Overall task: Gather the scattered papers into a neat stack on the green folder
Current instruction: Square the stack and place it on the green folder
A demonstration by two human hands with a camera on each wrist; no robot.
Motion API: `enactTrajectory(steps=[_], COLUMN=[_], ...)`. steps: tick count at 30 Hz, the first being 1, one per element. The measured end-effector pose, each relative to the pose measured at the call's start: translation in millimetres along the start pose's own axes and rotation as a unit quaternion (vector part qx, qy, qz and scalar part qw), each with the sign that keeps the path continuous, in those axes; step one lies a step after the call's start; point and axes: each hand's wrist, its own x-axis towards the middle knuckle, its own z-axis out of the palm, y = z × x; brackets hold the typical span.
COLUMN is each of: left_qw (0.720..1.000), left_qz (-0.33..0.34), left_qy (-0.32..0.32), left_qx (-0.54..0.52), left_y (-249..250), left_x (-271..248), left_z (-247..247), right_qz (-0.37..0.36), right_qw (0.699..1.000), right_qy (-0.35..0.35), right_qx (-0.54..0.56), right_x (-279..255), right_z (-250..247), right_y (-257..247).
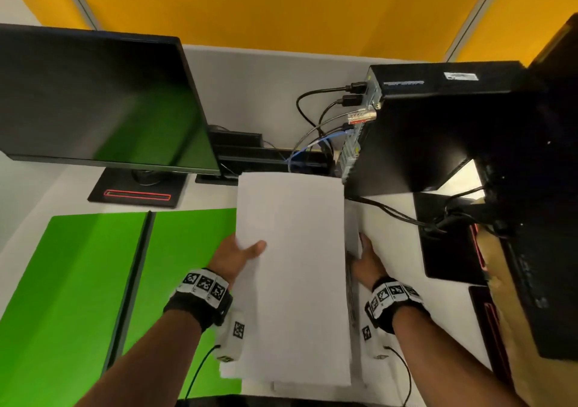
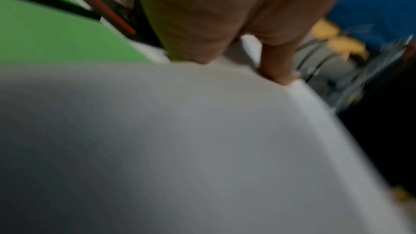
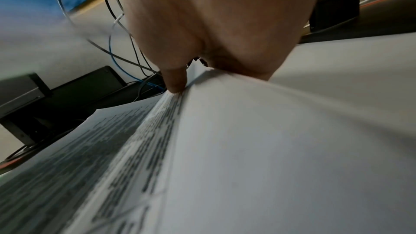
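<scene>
— The papers (image 1: 291, 275), where were they?

— Held up as a sheaf just right of the green folder (image 1: 93, 281), their left edge overlapping its right side, none laid flat on it yet.

— And the hands?

— The left hand (image 1: 240, 254) pinched the sheaf's left edge, thumb on top. The right hand (image 1: 366, 261) gripped the right edge; the right wrist view showed its fingertips (image 3: 175, 84) on several printed sheets fanned slightly apart.

— So what would have made the step go well?

— Probably squaring the edges between both hands first, since a few sheets poked out at the near end. Then carrying the sheaf left, clear of the monitor (image 1: 103, 100), and lowering it flat onto the folder.
</scene>
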Motion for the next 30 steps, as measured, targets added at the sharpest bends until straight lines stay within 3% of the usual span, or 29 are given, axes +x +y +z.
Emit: enactTrajectory(steps=[5, 10, 17, 22, 25, 28, 30], left_qw=[0.989, 0.988, 0.964, 0.958, 0.912, 0.852, 0.828], left_qz=[-0.032, -0.032, -0.020, 0.023, 0.140, 0.216, 0.217], left_qy=[0.102, 0.095, 0.050, 0.144, 0.132, 0.018, -0.046], left_qx=[0.105, 0.116, 0.261, 0.246, 0.362, 0.476, 0.515], left_y=[-51, -59, -66, -50, -34, -11, 0], left_x=[9, 8, 6, 25, 58, 84, 97], left_z=[20, 30, 52, 56, 52, 71, 91], right_qz=[0.000, -0.020, -0.005, -0.007, 0.000, 0.008, 0.011], right_qw=[1.000, 0.999, 0.998, 0.997, 0.997, 0.997, 0.998], right_qy=[0.002, -0.001, 0.019, 0.013, 0.004, -0.002, -0.002], right_qx=[0.011, 0.034, -0.052, -0.069, -0.080, -0.074, -0.060], right_x=[1, 3, 0, 5, 8, 7, 5], right_z=[2, 6, 12, 8, 4, 1, -1], right_y=[2, 2, -7, -3, -7, -13, -17])
